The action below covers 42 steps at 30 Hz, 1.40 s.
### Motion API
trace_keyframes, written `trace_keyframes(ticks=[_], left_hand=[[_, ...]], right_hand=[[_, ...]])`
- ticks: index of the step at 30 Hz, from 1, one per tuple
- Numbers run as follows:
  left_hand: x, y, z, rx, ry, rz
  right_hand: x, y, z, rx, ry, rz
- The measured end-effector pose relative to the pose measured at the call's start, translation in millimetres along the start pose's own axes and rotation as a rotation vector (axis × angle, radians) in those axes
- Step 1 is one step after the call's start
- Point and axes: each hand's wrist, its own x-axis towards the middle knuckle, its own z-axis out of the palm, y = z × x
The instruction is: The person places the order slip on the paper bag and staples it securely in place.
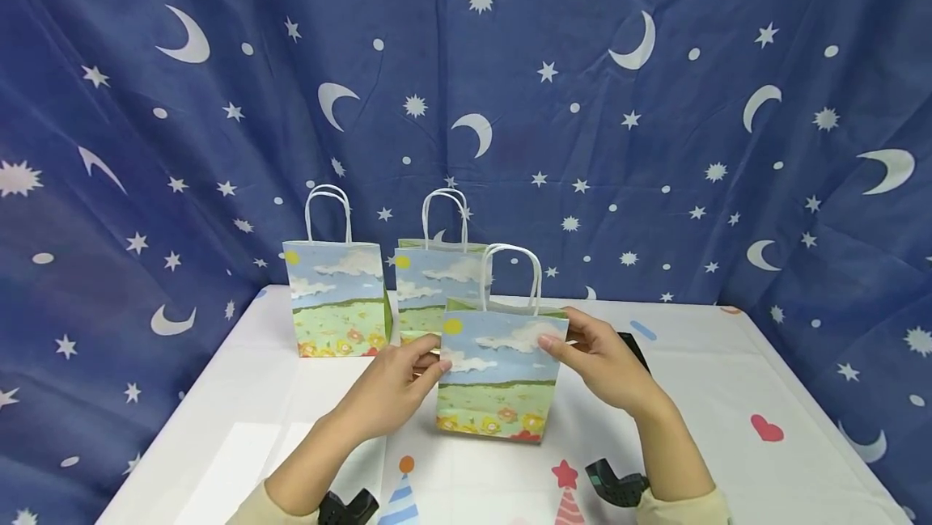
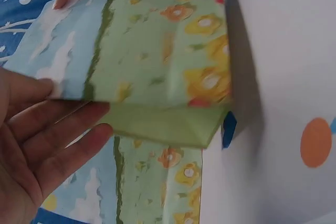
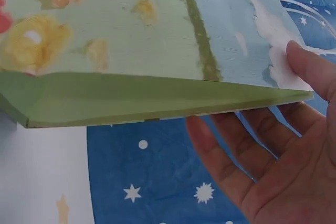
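Both hands grip a paper gift bag (image 1: 502,371) with a sky-and-flower print and white twisted handles, near the middle of the table. My left hand (image 1: 400,387) holds its left side, thumb on the front and fingers along the green side panel (image 2: 168,124). On the other side, my right hand (image 1: 607,359) pinches the upper right edge, its thumb on the printed front and its fingers (image 3: 226,135) behind. The bag leans slightly; whether its base touches the table cannot be told. Partly hidden behind it stands a matching bag (image 1: 422,298).
Another matching bag (image 1: 338,298) stands upright at the back left. A black object (image 1: 635,349) shows partly behind my right hand. The white printed tablecloth (image 1: 728,412) runs back to a blue star-and-moon curtain (image 1: 553,145).
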Motion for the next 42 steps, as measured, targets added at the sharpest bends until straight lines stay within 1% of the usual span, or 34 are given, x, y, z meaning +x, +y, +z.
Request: trace_keyframes(ticks=[4,7,9,12,14,16,18,19,21,24,25,26,27,31,32,34,38,41,42], left_hand=[[-1.0,-1.6,-5.4,0.039,-0.009,-0.017],[-1.9,-1.2,-11.4,0.03,-0.009,-0.042],[-2.4,-0.9,-15.9,-0.002,-0.001,-0.058],[-1.2,0.3,-22.2,-0.07,0.032,-0.068],[1.1,1.1,-25.4,-0.109,0.064,-0.064],[4.4,2.9,-27.5,-0.123,0.096,-0.061],[9.9,4.1,-27.8,-0.141,0.111,-0.054],[12.1,7.9,-28.5,-0.165,0.109,-0.044],[18.5,8.3,-27.0,-0.214,0.078,-0.019],[27.5,6.5,-21.9,-0.328,-0.009,0.034],[29.3,6.1,-19.9,-0.356,-0.033,0.054],[31.8,2.5,-16.5,-0.376,-0.05,0.069],[33.2,2.3,-14.2,-0.394,-0.062,0.076],[36.7,-0.6,-4.7,-0.433,-0.044,0.102],[37.3,-1.3,-2.9,-0.441,-0.035,0.099],[37.9,-1.4,-0.4,-0.459,-0.027,0.089],[39.6,-0.7,3.3,-0.498,-0.026,0.029],[41.5,-0.7,5.3,-0.54,-0.019,0.015],[42.4,-1.0,5.9,-0.554,-0.013,0.02]], right_hand=[[1,1,0,-0.03,-0.017,-0.005],[1,1,0,-0.025,-0.031,0.009],[1,1,-1,-0.014,-0.036,0.023],[0,1,-2,0.007,-0.042,0.025],[-1,1,-3,0.025,-0.045,0.006],[-2,1,-4,0.033,-0.044,-0.019],[-3,-1,-5,0.047,-0.04,-0.04],[-2,-2,-4,0.067,-0.04,-0.052],[-1,-4,-2,0.103,-0.037,-0.075],[2,-3,5,0.209,-0.057,-0.114],[3,-3,7,0.246,-0.068,-0.126],[4,-2,10,0.267,-0.072,-0.134],[5,-2,12,0.291,-0.076,-0.137],[8,1,23,0.348,-0.081,-0.142],[9,2,25,0.357,-0.077,-0.141],[9,2,28,0.373,-0.071,-0.139],[9,3,30,0.356,-0.034,-0.128],[11,2,30,0.325,-0.008,-0.121],[11,1,30,0.324,-0.001,-0.119]])
